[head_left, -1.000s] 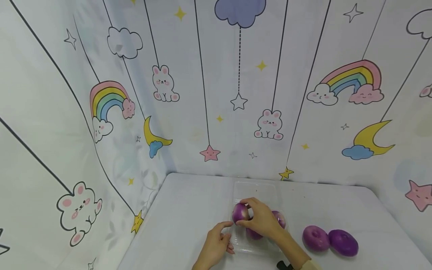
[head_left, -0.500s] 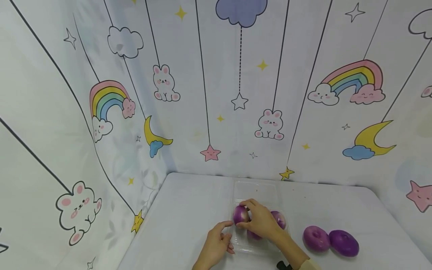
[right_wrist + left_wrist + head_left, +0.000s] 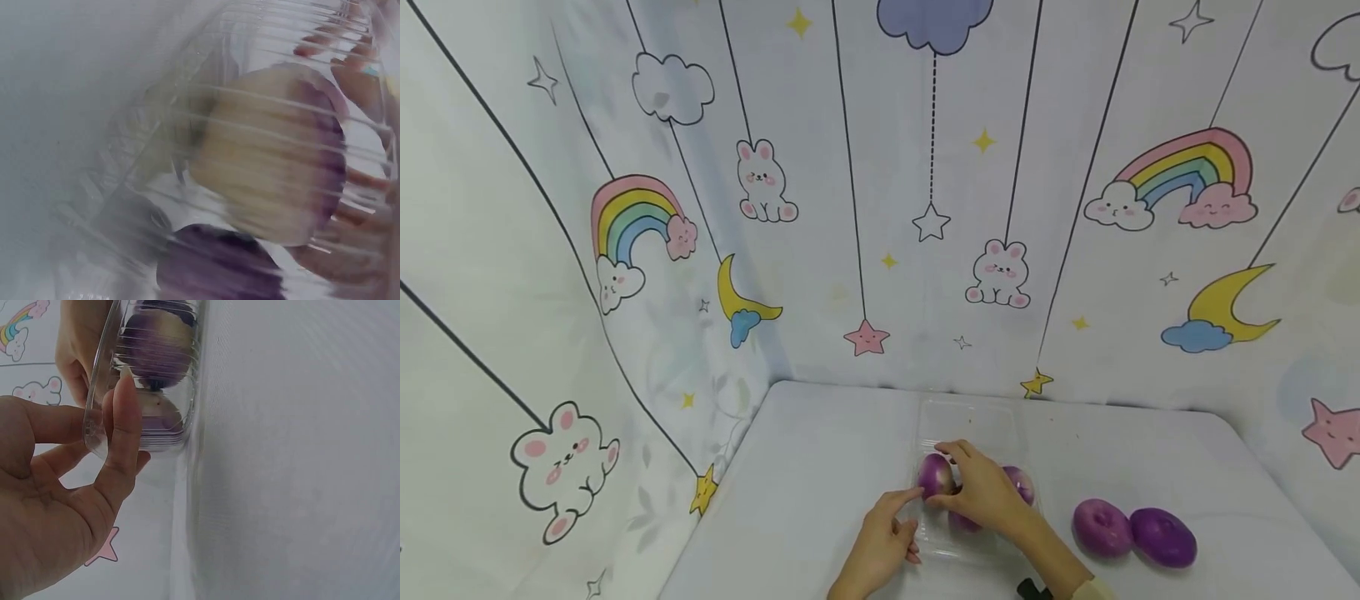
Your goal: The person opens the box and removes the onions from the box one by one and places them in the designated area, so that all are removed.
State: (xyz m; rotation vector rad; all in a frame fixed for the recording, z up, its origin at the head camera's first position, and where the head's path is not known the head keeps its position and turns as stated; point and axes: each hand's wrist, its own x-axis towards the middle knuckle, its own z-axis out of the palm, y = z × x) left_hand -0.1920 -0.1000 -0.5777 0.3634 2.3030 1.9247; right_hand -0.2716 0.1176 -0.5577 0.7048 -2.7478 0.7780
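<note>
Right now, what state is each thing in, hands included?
Clear container: open on top
Left hand: holding the container's rim
Held purple item: inside, gripped
Right hand: gripping that item
Rightmost item inside: partly hidden, not held
Nearest item inside: mostly hidden
Purple pair: lying side by side on the table

Pale yellow sleeve (image 3: 1093, 591) on the right forearm (image 3: 1051, 552), slim bare fingers (image 3: 125, 415)
</note>
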